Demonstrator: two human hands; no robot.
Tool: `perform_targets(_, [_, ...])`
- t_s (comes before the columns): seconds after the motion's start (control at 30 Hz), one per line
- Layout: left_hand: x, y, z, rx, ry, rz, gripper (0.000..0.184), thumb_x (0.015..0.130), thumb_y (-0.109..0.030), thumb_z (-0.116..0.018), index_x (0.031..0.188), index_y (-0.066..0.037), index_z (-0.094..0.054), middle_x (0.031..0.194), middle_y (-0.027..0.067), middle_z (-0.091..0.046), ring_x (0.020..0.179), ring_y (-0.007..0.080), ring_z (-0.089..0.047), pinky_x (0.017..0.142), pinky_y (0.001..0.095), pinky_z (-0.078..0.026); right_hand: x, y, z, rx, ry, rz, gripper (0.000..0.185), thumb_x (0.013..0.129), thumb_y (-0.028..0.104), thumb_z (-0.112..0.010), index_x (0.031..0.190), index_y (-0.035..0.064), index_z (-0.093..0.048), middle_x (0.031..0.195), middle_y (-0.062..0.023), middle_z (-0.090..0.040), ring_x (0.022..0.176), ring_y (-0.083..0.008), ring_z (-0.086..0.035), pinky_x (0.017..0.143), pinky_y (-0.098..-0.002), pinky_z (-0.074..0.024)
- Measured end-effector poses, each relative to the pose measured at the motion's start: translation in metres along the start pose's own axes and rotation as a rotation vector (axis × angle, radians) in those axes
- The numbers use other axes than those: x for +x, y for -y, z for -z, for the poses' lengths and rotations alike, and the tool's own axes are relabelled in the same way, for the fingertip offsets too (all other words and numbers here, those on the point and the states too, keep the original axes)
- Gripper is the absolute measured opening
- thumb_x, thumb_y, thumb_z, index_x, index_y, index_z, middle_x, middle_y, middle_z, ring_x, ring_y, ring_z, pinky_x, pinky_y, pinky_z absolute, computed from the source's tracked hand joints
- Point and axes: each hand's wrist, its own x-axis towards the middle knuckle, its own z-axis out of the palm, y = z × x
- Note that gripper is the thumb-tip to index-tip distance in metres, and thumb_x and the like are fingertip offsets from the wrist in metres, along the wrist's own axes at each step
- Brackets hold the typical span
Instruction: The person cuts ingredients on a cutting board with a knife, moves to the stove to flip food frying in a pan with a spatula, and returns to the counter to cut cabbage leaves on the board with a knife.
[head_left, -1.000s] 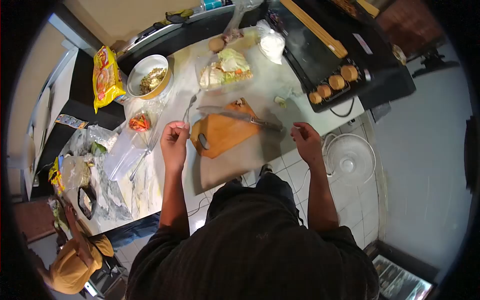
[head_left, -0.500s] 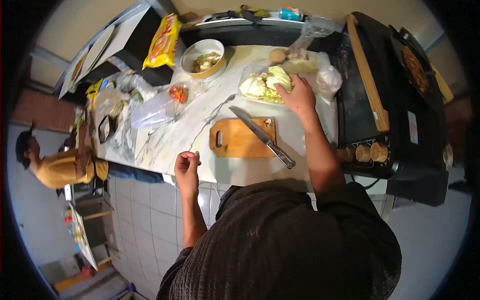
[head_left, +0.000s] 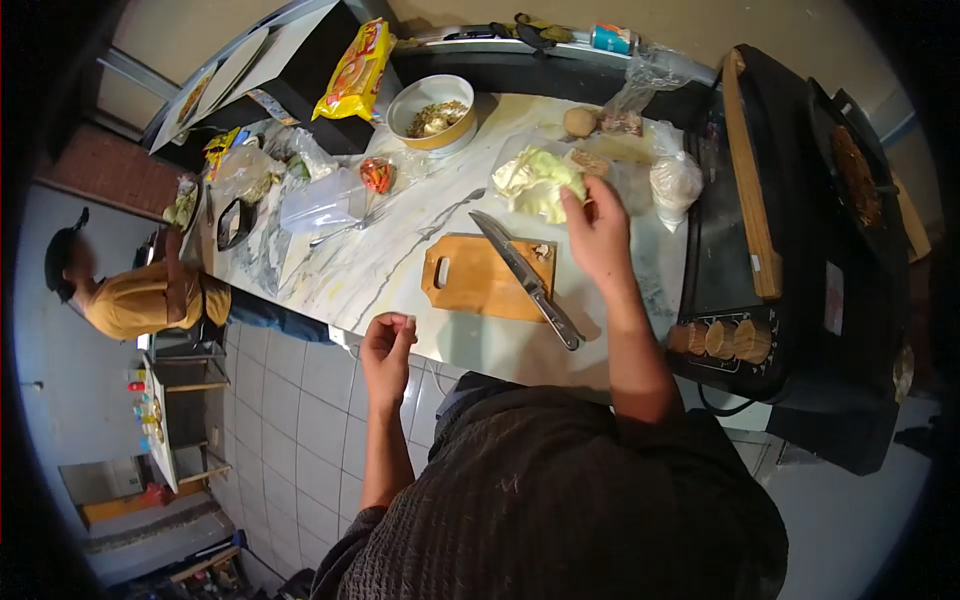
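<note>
My right hand [head_left: 600, 238] grips the edge of a pale green cabbage leaf [head_left: 548, 182] over a clear plastic tray at the back of the counter. Nearer me, my left hand [head_left: 388, 350] is raised by the counter's front edge, thumb and fingers pinched together; a small pale bit shows at the fingertips, too small to name. Between the hands lies a wooden cutting board [head_left: 480, 280] with a handle slot. A large knife [head_left: 525, 278] rests diagonally across its right side, its handle past the board. Small scraps sit at the board's upper right corner.
A bowl of chopped food [head_left: 432, 112], a yellow packet [head_left: 355, 72], a bag of red pieces [head_left: 377, 175] and a fork stand left. A bag of white powder [head_left: 675, 185] is beside the black stove [head_left: 700, 300] at right. A person in a yellow shirt [head_left: 140, 300] stands far left.
My right hand has moved from the counter's front to the tray and taken hold of the cabbage leaf. The view has turned, with the board and knife appearing rotated. My left hand stays pinched.
</note>
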Motion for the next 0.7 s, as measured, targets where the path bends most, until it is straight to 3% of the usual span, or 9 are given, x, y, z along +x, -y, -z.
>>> perform_targets(0.03, [0.008,-0.005,-0.009,-0.010,0.016,-0.005,0.012,0.094,-0.010,-0.068,0.100,-0.002,-0.061,0.089,0.0001,-0.061,0.078,0.0089,-0.056,0.072,0.0237,-0.046,-0.009,0.007,-0.001,0.040,0.007,0.029,0.021,0.093,0.012,-0.067,0.109,-0.0015,-0.063,0.085,0.0002,-0.059,0.069,-0.0041,-0.050,0.058,-0.0218,-0.0409])
perform_targets(0.1, [0.021,-0.017,-0.030,-0.021,0.186,-0.107,0.023,0.093,-0.009,-0.069,0.112,-0.001,-0.060,0.097,0.0016,-0.061,0.082,0.0107,-0.058,0.075,0.0239,-0.046,-0.028,0.023,0.002,0.018,0.029,0.016,0.024,0.090,0.015,-0.069,0.109,0.0008,-0.064,0.088,-0.0085,-0.059,0.064,-0.0144,-0.053,0.058,-0.0278,-0.0428])
perform_targets(0.23, [0.044,-0.046,-0.068,0.052,0.381,-0.226,0.035,0.091,-0.008,-0.070,0.124,-0.003,-0.057,0.107,0.0029,-0.062,0.086,0.0126,-0.058,0.077,0.0248,-0.047,-0.060,0.038,-0.004,0.010,0.056,0.020,0.025,0.089,0.013,-0.071,0.107,-0.0020,-0.063,0.087,-0.0061,-0.056,0.065,-0.0114,-0.050,0.058,-0.0262,-0.0412])
perform_targets(0.3, [0.054,-0.049,-0.077,0.192,0.452,-0.397,0.039,0.090,-0.010,-0.072,0.126,-0.004,-0.057,0.110,0.0044,-0.063,0.086,0.0128,-0.058,0.074,0.0258,-0.047,-0.075,0.016,-0.015,0.194,0.140,-0.067,0.025,0.090,0.012,-0.070,0.109,-0.0032,-0.062,0.088,-0.0042,-0.057,0.067,-0.0076,-0.049,0.058,-0.0246,-0.0413])
perform_targets(0.37, [0.070,-0.031,-0.076,0.175,0.492,-0.388,0.033,0.091,-0.012,-0.071,0.121,-0.003,-0.063,0.108,0.0062,-0.066,0.083,0.0129,-0.058,0.072,0.0269,-0.046,-0.085,0.020,-0.014,0.294,0.294,-0.227,0.029,0.092,0.013,-0.069,0.115,-0.0037,-0.060,0.094,-0.0036,-0.060,0.072,-0.0067,-0.054,0.061,-0.0221,-0.0428])
perform_targets(0.47, [0.082,-0.032,-0.071,0.188,0.505,-0.410,0.023,0.092,-0.014,-0.069,0.111,-0.001,-0.069,0.102,0.0094,-0.068,0.081,0.0144,-0.059,0.069,0.0265,-0.046,-0.094,0.016,-0.027,0.474,0.249,-0.300,0.034,0.093,0.014,-0.067,0.122,-0.0016,-0.058,0.101,-0.0053,-0.064,0.085,-0.0106,-0.061,0.069,-0.0242,-0.0479])
perform_targets(0.5, [0.080,-0.040,-0.067,0.250,0.513,-0.393,0.020,0.092,-0.013,-0.068,0.108,-0.001,-0.070,0.100,0.0106,-0.069,0.080,0.0164,-0.061,0.070,0.0274,-0.047,-0.096,0.019,-0.028,0.467,0.235,-0.304,0.034,0.093,0.014,-0.067,0.122,-0.0016,-0.058,0.101,-0.0053,-0.064,0.085,-0.0106,-0.061,0.069,-0.0242,-0.0479])
perform_targets(0.57, [0.080,-0.051,-0.061,0.302,0.522,-0.377,0.017,0.093,-0.013,-0.067,0.106,-0.002,-0.071,0.098,0.0118,-0.070,0.080,0.0184,-0.062,0.070,0.0283,-0.048,-0.095,0.027,-0.028,0.096,0.183,-0.229,0.037,0.093,0.014,-0.066,0.127,0.0012,-0.056,0.107,-0.0080,-0.066,0.098,-0.0154,-0.063,0.079,-0.0292,-0.0510])
perform_targets(0.7, [0.088,-0.055,-0.052,0.380,0.636,-0.510,0.019,0.091,-0.012,-0.069,0.107,-0.003,-0.071,0.099,0.0133,-0.069,0.080,0.0235,-0.064,0.072,0.0324,-0.051,-0.091,0.034,-0.044,0.220,0.196,-0.136,0.036,0.093,0.014,-0.066,0.126,0.0031,-0.059,0.109,-0.0115,-0.066,0.101,-0.0171,-0.062,0.081,-0.0322,-0.0511])
